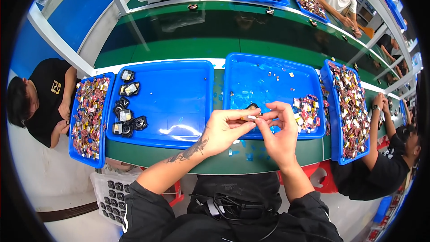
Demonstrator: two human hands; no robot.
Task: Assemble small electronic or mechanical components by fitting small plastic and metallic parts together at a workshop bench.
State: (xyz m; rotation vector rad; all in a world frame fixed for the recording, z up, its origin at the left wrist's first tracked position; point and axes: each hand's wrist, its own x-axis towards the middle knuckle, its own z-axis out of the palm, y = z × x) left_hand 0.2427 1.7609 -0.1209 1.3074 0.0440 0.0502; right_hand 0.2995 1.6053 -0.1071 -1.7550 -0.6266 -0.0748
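Note:
My left hand (220, 130) and my right hand (281, 127) meet over the near left side of a blue tray (273, 59). Between the fingertips of both is a small part with a white piece (251, 117) sticking out. A dark bit (252, 106) shows just behind the left fingers; most of the part is hidden. The left thumb and index finger pinch it from one side. From the other side the right thumb and fingers close in. A pile of small pink, yellow and white parts (308, 113) lies at the tray's right.
Left of it, another blue tray (170, 141) holds several black square parts (131, 89). Narrow trays of small mixed parts (88, 116) flank these at left and right (349, 107). Beyond runs a green conveyor belt (192, 47). Co-workers sit at both sides and opposite.

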